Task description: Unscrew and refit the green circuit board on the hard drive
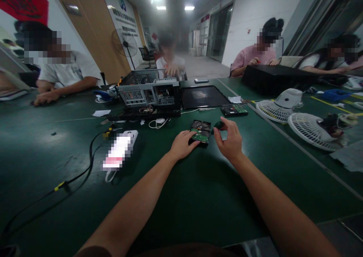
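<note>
A hard drive with a green circuit board lies on the green table in front of me. My left hand is at its left and near edge, fingers on the board and thumb along the near side, gripping it. Just right of the drive, my right hand pinches a small dark tool between thumb and fingers. The tool's handle is dark green or black, and its tip points towards the drive's right side; whether it touches is too small to tell.
An open computer case stands behind to the left, a black panel beside it. Another drive lies beyond my right hand. A phone and cable are left; white fan parts are right. Several people sit around the table.
</note>
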### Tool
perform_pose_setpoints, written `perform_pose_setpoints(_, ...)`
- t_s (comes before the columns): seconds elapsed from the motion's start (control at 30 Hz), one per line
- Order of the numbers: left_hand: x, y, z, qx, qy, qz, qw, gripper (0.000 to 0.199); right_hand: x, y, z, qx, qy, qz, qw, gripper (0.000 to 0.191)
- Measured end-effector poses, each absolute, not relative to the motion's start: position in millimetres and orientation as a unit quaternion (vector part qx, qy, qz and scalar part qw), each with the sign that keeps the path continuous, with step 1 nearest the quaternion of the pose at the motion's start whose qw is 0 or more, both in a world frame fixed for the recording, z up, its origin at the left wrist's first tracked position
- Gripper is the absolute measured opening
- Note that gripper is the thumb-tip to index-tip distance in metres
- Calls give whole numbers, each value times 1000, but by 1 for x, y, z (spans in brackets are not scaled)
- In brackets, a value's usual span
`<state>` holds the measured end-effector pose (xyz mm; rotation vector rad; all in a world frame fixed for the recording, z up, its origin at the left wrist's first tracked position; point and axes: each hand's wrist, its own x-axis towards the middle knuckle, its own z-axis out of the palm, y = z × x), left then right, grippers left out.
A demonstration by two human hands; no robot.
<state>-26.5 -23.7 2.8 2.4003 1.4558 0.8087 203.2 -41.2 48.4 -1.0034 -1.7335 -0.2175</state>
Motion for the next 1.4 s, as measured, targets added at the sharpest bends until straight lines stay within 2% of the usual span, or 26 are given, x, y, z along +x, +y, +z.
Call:
perform_pose_setpoints(0.3, -27, -24, 3, 814, 499, 275, 112, 53, 202, -43, 50, -425, -720, -88, 541, 41)
perform_pose_setpoints(1.4, -29, -23, 1, 810, 510, 265, 116, 55, 204, -39, 46, -422, -720, -114, 539, 38)
